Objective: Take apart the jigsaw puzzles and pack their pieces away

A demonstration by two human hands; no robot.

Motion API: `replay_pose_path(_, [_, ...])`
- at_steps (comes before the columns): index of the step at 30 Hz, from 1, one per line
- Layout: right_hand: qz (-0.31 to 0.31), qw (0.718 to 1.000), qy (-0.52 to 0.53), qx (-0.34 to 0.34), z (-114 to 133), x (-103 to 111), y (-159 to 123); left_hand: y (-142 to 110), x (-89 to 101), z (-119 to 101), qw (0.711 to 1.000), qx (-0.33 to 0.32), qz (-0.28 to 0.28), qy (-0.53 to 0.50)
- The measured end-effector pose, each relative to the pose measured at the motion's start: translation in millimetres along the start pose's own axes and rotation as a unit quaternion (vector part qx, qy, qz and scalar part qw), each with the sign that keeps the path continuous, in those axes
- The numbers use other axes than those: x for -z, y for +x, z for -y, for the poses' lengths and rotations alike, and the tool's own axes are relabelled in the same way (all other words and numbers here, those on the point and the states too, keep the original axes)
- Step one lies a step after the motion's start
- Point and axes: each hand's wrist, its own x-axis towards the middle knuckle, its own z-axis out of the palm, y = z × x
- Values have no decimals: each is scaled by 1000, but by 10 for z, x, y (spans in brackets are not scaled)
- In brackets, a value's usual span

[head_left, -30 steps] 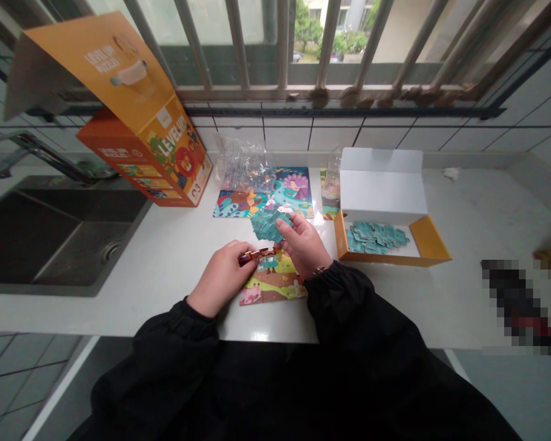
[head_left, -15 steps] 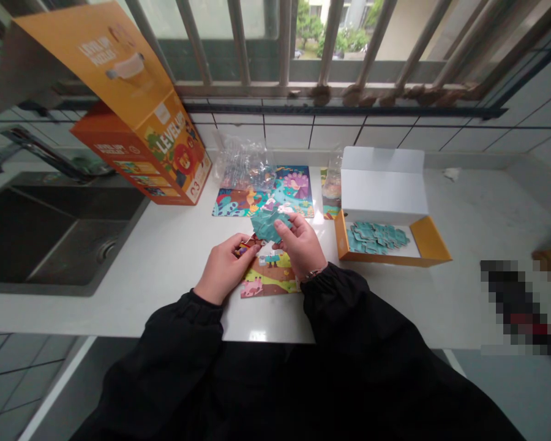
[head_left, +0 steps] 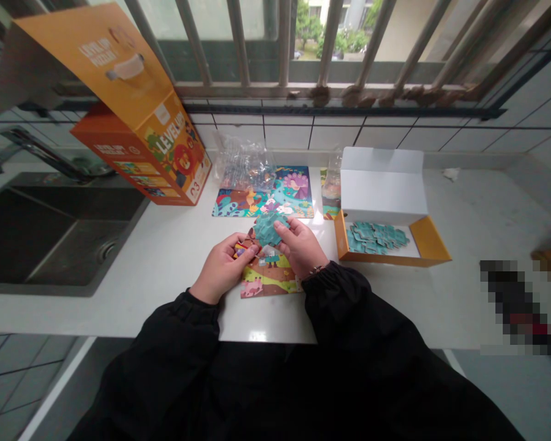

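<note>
Several teal-backed puzzle pieces [head_left: 270,229] are bunched in my right hand [head_left: 302,246], its thumb pressed on top of them. Just to the left, my left hand [head_left: 221,266] pinches puzzle pieces with the coloured side up [head_left: 247,250], red, yellow and purple. The two bunches are close together; whether they touch I cannot tell. Beneath both hands lies a farm-scene picture board [head_left: 270,282] with a pink pig at its lower left, its upper part hidden by the hands and pieces.
An open orange-and-white box [head_left: 395,257] at the right holds more teal-backed pieces. Behind my hands lies a colourful animal picture [head_left: 294,196] under clear plastic wrapping [head_left: 248,162]. A tall orange puzzle box [head_left: 183,153] stands at the left beside a dark sink [head_left: 68,239].
My right hand and its teal pieces have shifted slightly down and right. The left hand has moved a little left, showing more of its coloured pieces.
</note>
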Motion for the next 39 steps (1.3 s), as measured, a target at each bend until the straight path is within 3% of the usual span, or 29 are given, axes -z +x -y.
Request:
replay_pose_path(4, [-28, 999, 34, 11, 16, 22, 15, -3, -10, -27, 1000, 3, 8, -3])
replay_pose_path(10, [-58, 995, 75, -23, 56, 51, 25, 4, -36, -20, 998, 7, 10, -54])
replay_pose_path(14, [-41, 994, 87, -49, 73, 59, 9, 2, -33, -57, 999, -17, -1, -51])
replay_pose_path(20, [-73, 993, 88, 33, 55, 51, 28, -17, -21, -46, 997, 16, 13, -74])
replay_pose_path(23, [-89, 991, 87, 41, 37, 61, 45, -29, -23, -27, 999, -22, -23, -17])
replay_pose_path(26, [-71, 993, 92, -12, 28, 90, 46, -35, -18, -27, 997, -65, -42, 16])
replay_pose_path(34, [14, 989, 108, -96, 33, 113, 13, 6, 8, 19, 987, -131, -7, -93])
replay_pose_path(36, [16, 990, 109, -89, 32, 107, 14, 13, 7, 45, 985, -133, -11, -112])
replay_pose_path(39, [-28, 990, 132, -43, 33, 115, 36, 9, 10, 59, 984, -121, -17, -130])
